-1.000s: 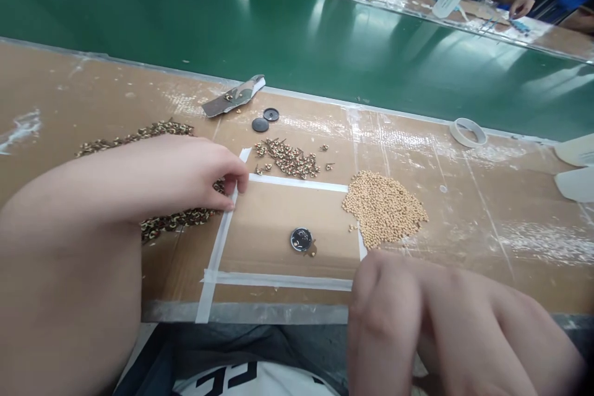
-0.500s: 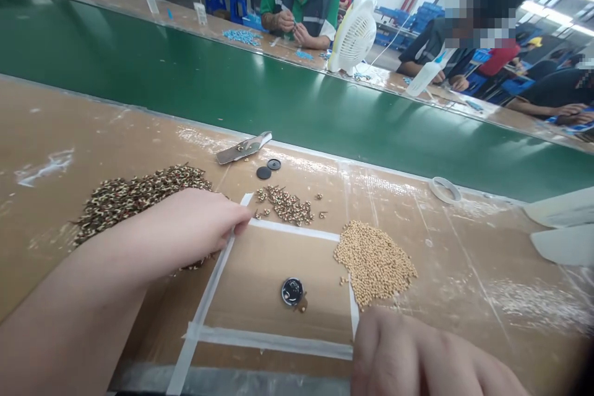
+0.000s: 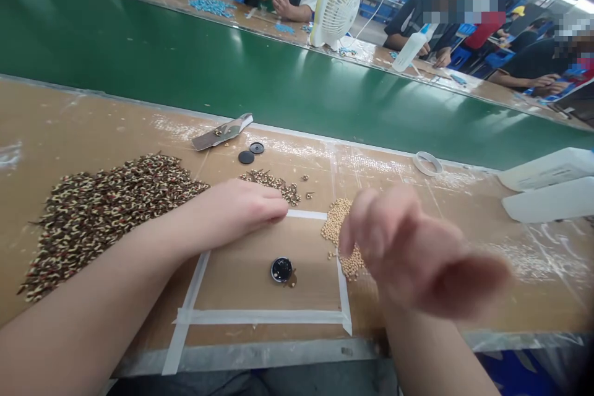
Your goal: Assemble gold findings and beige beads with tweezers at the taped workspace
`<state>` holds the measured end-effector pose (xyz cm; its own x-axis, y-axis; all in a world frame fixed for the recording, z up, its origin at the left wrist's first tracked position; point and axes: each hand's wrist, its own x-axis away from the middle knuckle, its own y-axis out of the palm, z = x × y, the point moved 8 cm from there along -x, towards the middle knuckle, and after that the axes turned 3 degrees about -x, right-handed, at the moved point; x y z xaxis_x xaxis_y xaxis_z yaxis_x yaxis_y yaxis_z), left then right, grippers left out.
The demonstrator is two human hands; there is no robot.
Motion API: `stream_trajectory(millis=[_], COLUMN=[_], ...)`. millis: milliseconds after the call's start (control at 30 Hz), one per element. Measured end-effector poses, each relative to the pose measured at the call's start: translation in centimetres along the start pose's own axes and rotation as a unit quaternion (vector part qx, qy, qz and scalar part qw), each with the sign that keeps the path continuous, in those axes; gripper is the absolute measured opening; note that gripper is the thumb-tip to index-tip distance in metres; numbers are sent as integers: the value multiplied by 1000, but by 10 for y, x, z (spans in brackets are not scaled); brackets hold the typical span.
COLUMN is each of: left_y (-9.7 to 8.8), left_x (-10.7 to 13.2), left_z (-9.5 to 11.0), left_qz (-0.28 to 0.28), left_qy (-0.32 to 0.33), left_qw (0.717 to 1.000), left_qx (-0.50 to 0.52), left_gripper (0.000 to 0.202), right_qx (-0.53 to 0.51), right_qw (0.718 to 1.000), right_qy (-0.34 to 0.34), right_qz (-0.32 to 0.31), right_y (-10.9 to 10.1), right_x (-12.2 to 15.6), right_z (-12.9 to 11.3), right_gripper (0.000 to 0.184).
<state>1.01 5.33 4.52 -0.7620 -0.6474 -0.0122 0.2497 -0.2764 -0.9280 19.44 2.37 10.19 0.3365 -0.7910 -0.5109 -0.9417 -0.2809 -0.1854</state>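
My left hand [image 3: 241, 207] lies on the brown table with its fingers pressed together, tips at the top strip of a white tape rectangle [image 3: 260, 317], just below a small pile of brown metal parts [image 3: 273, 182]. What the fingers hold is hidden. My right hand [image 3: 408, 247] hovers blurred over a heap of beige beads [image 3: 336, 226], partly covering it. A round black part [image 3: 281, 270] lies inside the rectangle between my hands. A big pile of brown and red parts [image 3: 102, 204] spreads beside my left forearm.
Two black discs [image 3: 250, 153] and a flat grey scoop [image 3: 223, 132] lie behind the small pile. A tape roll [image 3: 427, 163] and white boxes [image 3: 547, 189] sit to the right. A green conveyor belt [image 3: 232, 68] runs behind; other people work beyond it, near a white fan [image 3: 336, 0].
My left hand slid right along the top tape strip toward the small pile. My right hand rose from the near edge to above the beige beads. The view tilted up and then shifted.
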Motion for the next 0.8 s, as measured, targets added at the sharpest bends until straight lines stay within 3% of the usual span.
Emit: stream_trajectory(millis=[67,167,267,333,400,533,700,800], left_y=[6,9,6,3,3,14,22,22], left_x=[-2,0,1,1,2,3,2,2], left_z=[5,7,4,-2,-10,-22,-21,-22], left_qz=[5,8,11,26,37,9,-8,-5], left_qy=[30,48,29,-14,-76,-156,-160,-171], left_qw=[1000,999,1000,1000,996,986,987,985], left_qx=[-5,-6,3,-2,-21,-51,-7,15], left_gripper=[23,20,11,6,14,28,21,16], right_qx=[32,145,246,248,237,252,310,325], right_qw=[994,966,936,930,929,922,917,912], right_qy=[0,134,193,221,246,276,251,248], right_qz=[106,167,161,154,146,100,4,-18], right_y=[-20,-46,-64,-70,-71,-64,-50,-46], right_x=[-11,-15,-18,-18,-18,-17,-17,-18], right_z=[11,48,70,80,87,94,94,95], right_gripper=[55,55,44,40,37,37,48,46])
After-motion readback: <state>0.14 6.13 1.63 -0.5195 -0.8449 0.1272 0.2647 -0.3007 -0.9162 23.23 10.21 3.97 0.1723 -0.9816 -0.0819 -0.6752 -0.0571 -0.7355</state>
